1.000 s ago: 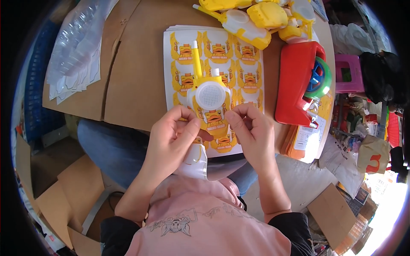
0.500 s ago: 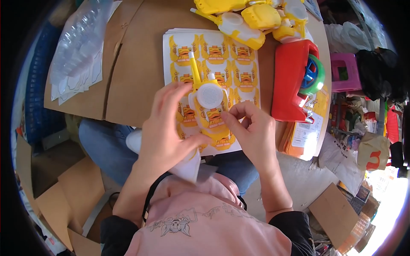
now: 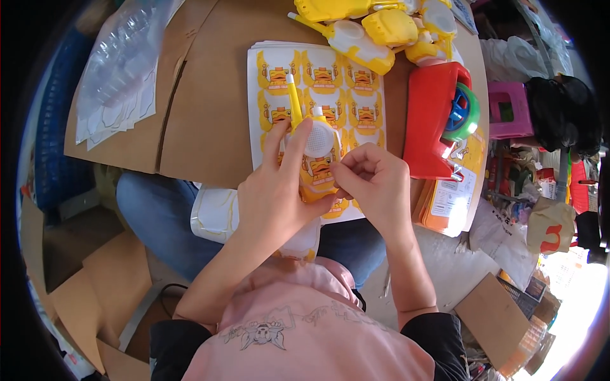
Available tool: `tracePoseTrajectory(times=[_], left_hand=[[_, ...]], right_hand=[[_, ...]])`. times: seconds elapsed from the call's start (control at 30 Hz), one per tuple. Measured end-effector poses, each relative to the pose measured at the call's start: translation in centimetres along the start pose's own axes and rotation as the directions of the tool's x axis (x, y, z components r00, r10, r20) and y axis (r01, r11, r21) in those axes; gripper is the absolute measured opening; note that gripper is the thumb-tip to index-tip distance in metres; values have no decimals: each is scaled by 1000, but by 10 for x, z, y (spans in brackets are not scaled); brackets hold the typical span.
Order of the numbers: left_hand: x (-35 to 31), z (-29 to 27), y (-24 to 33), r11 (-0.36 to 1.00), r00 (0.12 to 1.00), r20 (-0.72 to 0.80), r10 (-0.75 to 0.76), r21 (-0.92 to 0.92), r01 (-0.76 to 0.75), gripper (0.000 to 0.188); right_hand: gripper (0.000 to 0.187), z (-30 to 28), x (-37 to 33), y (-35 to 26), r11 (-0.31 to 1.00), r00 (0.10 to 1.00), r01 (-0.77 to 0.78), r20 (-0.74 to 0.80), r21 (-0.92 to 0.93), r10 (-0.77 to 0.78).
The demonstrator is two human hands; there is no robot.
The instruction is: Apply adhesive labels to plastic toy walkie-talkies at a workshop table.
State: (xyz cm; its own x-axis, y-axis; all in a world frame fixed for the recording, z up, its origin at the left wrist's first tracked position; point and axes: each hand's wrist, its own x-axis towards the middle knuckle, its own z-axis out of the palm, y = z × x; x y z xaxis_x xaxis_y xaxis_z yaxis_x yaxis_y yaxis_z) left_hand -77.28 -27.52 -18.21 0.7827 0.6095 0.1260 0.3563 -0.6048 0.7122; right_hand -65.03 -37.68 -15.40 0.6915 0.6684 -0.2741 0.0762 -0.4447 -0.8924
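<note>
Left hand (image 3: 274, 202) grip wrapped around yellow plastic toy walkie-talkie (image 3: 312, 159); right hand (image 3: 375, 184) grip pinched narrow, pressing sticker; best smoothing edges flat, aligned.

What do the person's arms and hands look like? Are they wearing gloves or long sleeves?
No gloves: the left hand and right hand are bare, and both forearms are bare too. Short black sleeves show near the shoulders, with a pink top in front. No rings, watch or bracelets can be seen.

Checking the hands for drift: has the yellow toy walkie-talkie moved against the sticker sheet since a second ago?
Hardly: the yellow toy walkie-talkie sits over the same middle stretch of the sticker sheet; the left hand now wraps it.
</note>
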Motion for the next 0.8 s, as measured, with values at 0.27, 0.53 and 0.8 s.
tracePoseTrajectory(times=[0.27, 0.53, 0.8], left_hand=[[0, 0, -2, 1000, 1000, -3, 6, -22, -6, 99], [1, -1, -3, 1000, 999, 34, 10, -17, -9, 100], [0, -2, -2, 1000, 999, 24, 22, -10, -22, 98]], right_hand=[[11, 2, -3, -7, 996, 999, -43, -21, 81, 44], [12, 3, -6, -11, 996, 1000, -18, -21, 86, 20], [12, 3, -7, -12, 994, 999, -31, -3, 103, 31]])
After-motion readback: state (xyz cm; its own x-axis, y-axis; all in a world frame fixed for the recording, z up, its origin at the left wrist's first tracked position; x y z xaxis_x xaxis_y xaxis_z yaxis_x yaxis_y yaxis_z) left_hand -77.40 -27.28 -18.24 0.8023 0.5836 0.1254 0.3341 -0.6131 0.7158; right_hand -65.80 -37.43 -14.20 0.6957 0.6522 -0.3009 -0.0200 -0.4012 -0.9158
